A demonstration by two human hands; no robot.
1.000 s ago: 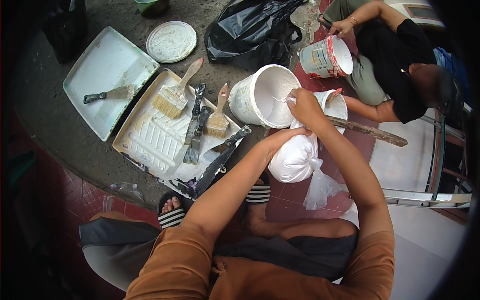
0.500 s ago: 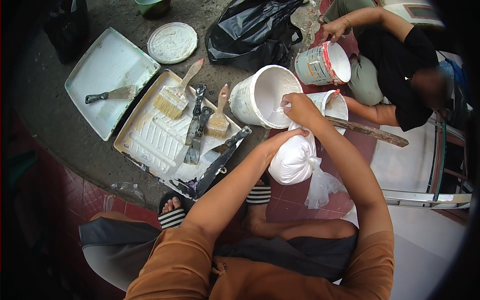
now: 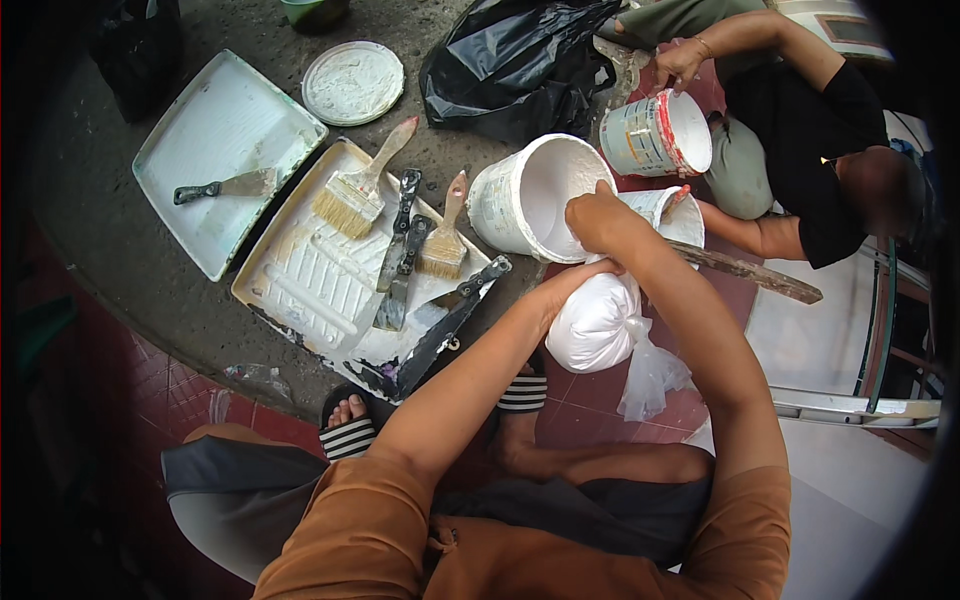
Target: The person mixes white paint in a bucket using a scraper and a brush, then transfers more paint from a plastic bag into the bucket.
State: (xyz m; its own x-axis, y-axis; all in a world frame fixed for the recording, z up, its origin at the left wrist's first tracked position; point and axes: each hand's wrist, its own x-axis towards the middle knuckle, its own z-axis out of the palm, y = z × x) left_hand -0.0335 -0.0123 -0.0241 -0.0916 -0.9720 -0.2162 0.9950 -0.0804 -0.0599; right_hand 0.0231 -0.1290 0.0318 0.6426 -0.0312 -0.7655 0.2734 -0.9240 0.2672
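A clear plastic bag full of white material hangs over the tiled floor, its loose knotted end trailing below. My left hand is closed round the bag's upper part. Just above it, my right hand is curled shut at the mouth of a white bucket, apparently on the bag's upper corner; its fingertips are mostly hidden. The bucket leans with its opening toward my hands, its inside coated white. Behind my right wrist is a second white bucket, with a wooden stick near it.
Across from me a person in a black shirt holds a red-rimmed paint pail. To my left lie a paint tray with brushes and scrapers, another tray with a scraper, a white lid and a black plastic bag.
My right hand has turned and curled further in toward the bucket's mouth, hiding its fingertips. My left hand keeps its grip on the bag. The whole view has shifted slightly.
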